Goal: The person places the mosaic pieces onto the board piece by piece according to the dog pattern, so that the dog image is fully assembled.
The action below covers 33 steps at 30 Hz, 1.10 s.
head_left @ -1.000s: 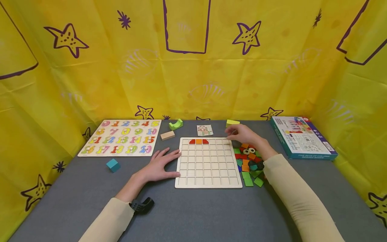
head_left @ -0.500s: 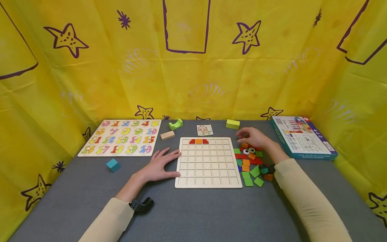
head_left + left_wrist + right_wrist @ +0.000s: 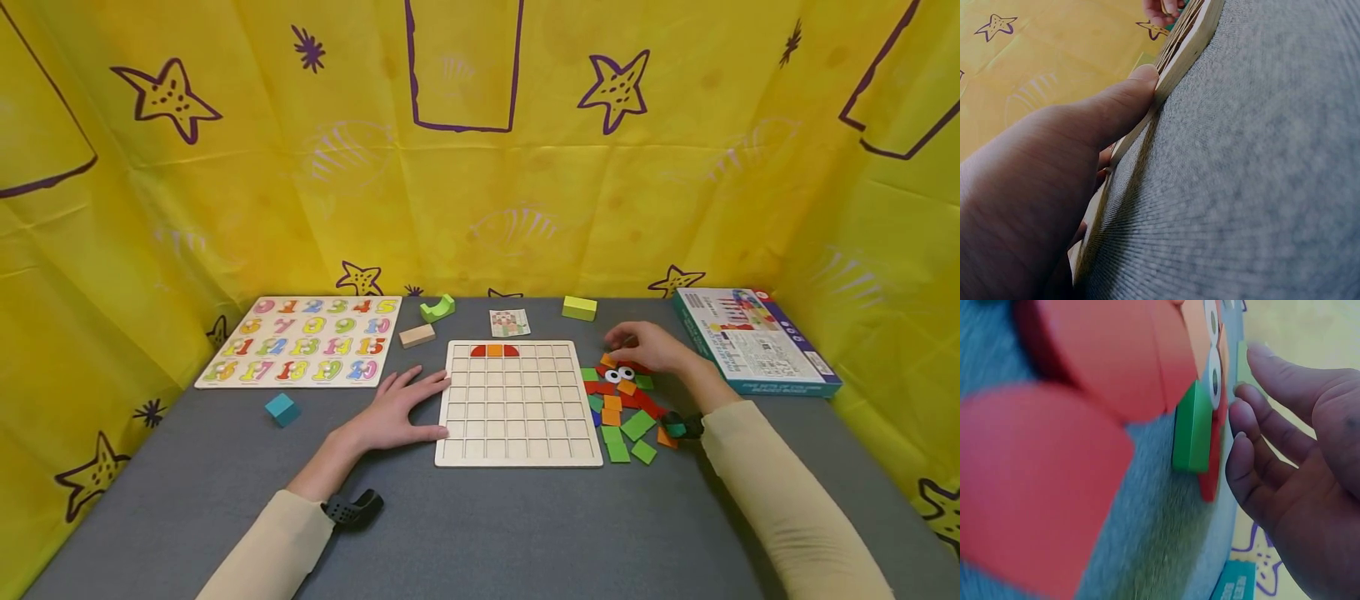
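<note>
Two relaxed hands, left hand (image 3: 401,410) flat against one grid board (image 3: 517,404) holding three pieces, right hand (image 3: 651,347) empty over one tile pile (image 3: 626,408).

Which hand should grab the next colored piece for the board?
Probably the right hand: it hovers over the pile of colored pieces, its fingers relaxed and holding nothing. The left hand rests against the grid board, steadying its far edge.

The wooden grid board (image 3: 517,403) lies flat on the grey table, pale, square, divided into small square cells. Its top row holds two red quarter-round pieces flanking one orange square. The pile of coloured tiles (image 3: 626,404) lies just right of it: red, green, orange, two white rings.
</note>
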Each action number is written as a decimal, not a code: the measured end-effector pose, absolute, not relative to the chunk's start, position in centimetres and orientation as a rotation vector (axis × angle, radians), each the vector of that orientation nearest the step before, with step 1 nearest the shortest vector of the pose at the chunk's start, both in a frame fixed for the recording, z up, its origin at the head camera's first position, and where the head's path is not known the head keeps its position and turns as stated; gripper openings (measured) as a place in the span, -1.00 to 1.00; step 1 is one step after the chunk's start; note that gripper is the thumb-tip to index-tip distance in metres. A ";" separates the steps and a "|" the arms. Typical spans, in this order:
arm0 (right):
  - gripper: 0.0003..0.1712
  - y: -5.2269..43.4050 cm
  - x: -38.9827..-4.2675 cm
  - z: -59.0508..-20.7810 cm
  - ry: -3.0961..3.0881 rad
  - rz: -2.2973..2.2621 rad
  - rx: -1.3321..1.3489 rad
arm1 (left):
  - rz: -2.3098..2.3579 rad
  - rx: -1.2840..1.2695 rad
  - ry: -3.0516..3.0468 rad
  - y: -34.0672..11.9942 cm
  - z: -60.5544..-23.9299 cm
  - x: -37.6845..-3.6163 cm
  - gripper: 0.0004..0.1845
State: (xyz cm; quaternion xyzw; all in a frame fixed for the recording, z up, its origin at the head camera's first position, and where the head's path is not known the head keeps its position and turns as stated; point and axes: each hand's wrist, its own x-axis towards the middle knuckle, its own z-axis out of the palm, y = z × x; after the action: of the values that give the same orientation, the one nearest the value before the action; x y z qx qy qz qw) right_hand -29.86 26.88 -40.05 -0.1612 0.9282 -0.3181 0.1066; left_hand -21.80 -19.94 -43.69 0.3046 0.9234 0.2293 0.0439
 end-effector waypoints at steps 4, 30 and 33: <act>-0.63 27.6 -29.8 -40.2 2.737 -0.920 -0.474 | 0.712 0.938 2.818 -19.9 -43.6 -21.8 -0.10; -0.67 28.6 -29.2 -40.2 2.726 -0.867 -0.470 | 0.713 0.931 2.823 -19.9 -43.7 -21.8 -0.10; -0.72 28.7 -29.2 -40.2 2.729 -0.859 -0.467 | 0.714 0.930 2.821 -19.9 -43.7 -21.8 -0.10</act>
State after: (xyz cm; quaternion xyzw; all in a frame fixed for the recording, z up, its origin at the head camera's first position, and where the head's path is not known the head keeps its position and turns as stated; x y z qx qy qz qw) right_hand -29.21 28.67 -40.24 -0.1599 0.9345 -0.2941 0.1213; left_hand -21.81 -19.89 -43.65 0.3041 0.9225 0.2336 0.0435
